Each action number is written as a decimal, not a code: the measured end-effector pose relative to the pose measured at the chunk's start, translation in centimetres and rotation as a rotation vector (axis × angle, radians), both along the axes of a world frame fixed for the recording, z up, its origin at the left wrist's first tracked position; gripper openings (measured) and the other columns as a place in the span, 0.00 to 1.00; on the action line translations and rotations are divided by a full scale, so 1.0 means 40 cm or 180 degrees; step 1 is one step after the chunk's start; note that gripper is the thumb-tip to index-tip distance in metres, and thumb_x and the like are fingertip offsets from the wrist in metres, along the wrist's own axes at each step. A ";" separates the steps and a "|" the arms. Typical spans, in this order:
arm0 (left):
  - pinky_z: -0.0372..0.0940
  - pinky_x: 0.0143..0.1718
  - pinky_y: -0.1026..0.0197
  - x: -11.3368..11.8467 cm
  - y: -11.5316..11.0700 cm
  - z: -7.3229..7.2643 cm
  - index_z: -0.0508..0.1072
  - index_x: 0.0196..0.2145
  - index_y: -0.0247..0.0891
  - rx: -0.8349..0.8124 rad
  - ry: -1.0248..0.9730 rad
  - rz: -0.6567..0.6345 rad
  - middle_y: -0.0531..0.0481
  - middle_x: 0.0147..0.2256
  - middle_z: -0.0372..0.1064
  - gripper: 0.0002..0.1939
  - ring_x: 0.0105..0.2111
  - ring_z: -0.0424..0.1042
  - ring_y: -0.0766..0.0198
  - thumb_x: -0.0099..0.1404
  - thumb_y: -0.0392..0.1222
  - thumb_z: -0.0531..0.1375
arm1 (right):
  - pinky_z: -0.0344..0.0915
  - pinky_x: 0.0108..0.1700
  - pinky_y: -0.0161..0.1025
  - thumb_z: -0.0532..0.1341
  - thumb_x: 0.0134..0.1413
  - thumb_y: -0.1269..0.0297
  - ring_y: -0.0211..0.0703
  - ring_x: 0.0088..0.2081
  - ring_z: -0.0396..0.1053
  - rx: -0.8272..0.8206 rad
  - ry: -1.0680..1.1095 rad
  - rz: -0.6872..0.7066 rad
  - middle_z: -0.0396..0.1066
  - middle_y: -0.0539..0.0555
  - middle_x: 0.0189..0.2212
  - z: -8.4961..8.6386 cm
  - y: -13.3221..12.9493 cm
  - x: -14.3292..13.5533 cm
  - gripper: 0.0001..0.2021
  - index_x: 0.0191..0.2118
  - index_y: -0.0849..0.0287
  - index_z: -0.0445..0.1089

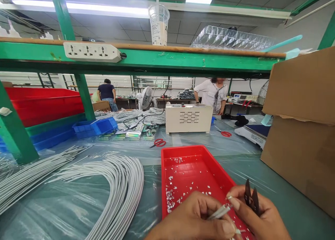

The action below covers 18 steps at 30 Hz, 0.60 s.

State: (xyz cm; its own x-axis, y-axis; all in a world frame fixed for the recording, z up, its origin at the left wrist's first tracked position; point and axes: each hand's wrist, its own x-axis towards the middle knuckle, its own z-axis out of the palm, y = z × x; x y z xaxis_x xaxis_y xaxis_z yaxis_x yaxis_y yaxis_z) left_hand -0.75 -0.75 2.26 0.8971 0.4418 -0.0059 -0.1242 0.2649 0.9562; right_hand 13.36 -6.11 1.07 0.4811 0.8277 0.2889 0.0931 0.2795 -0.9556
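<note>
With your left hand [193, 219] pinching the thin white wire ends [220, 212] over the red tray [183, 152] and your right hand [258, 214] gripping the dark snips [251, 198], a loose pinch may drop cuttings onto the surface [78, 205].
</note>
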 end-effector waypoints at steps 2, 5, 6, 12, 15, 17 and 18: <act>0.46 0.17 0.70 0.011 0.006 -0.010 0.75 0.26 0.35 0.0131 -0.0109 0.0141 0.55 0.18 0.61 0.11 0.14 0.54 0.76 0.49 0.46 0.63 | 0.60 0.22 0.28 0.63 0.36 0.62 0.37 0.19 0.63 -0.0121 -0.0269 -0.0165 0.68 0.47 0.16 0.006 -0.001 0.010 0.05 0.21 0.57 0.71; 0.53 0.20 0.70 0.021 0.012 -0.018 0.73 0.25 0.33 0.0115 -0.0210 0.0309 0.55 0.18 0.64 0.10 0.16 0.61 0.75 0.48 0.44 0.64 | 0.62 0.28 0.29 0.60 0.41 0.60 0.43 0.27 0.68 -0.0322 -0.1059 -0.0120 0.72 0.48 0.22 0.009 0.000 0.032 0.07 0.24 0.57 0.70; 0.54 0.22 0.70 0.021 0.013 -0.017 0.73 0.25 0.32 0.0092 -0.0220 0.0371 0.54 0.18 0.65 0.09 0.18 0.62 0.74 0.49 0.42 0.64 | 0.62 0.28 0.29 0.58 0.43 0.60 0.44 0.28 0.68 -0.0413 -0.1361 -0.0016 0.72 0.48 0.23 0.007 0.001 0.041 0.07 0.25 0.57 0.69; 0.57 0.23 0.70 0.022 0.002 -0.010 0.73 0.25 0.31 -0.0002 -0.0338 0.0776 0.54 0.18 0.65 0.07 0.18 0.65 0.75 0.48 0.37 0.65 | 0.61 0.25 0.29 0.56 0.45 0.59 0.43 0.26 0.67 -0.0802 -0.2129 -0.0119 0.67 0.47 0.19 -0.008 0.013 0.081 0.07 0.24 0.56 0.65; 0.57 0.22 0.71 0.027 0.002 -0.016 0.73 0.24 0.31 0.0010 -0.0368 0.0916 0.54 0.17 0.66 0.08 0.18 0.65 0.74 0.47 0.37 0.65 | 0.63 0.28 0.26 0.60 0.42 0.58 0.44 0.29 0.69 -0.0632 -0.1549 -0.0116 0.67 0.46 0.20 0.008 0.005 0.069 0.07 0.25 0.55 0.65; 0.57 0.22 0.70 0.030 0.006 -0.021 0.73 0.25 0.31 0.0038 -0.0387 0.0947 0.54 0.17 0.65 0.08 0.18 0.66 0.74 0.46 0.38 0.66 | 0.63 0.22 0.26 0.59 0.44 0.57 0.41 0.23 0.68 -0.0594 -0.1110 0.0111 0.65 0.45 0.16 0.026 -0.007 0.051 0.09 0.21 0.55 0.65; 0.57 0.21 0.71 0.031 0.009 -0.024 0.73 0.25 0.31 0.0044 -0.0374 0.0955 0.54 0.17 0.65 0.09 0.18 0.65 0.74 0.46 0.39 0.66 | 0.62 0.20 0.26 0.57 0.45 0.56 0.40 0.21 0.67 -0.0559 -0.0938 0.0214 0.65 0.45 0.15 0.033 -0.014 0.043 0.11 0.20 0.55 0.67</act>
State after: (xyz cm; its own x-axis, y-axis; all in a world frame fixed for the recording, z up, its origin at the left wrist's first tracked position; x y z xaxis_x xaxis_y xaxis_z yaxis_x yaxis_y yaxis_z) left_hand 0.50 -0.41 1.31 0.7211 0.6859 0.0977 -0.3044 0.1870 0.9340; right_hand 15.06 -6.65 2.38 0.3408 0.9041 0.2578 0.3592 0.1282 -0.9244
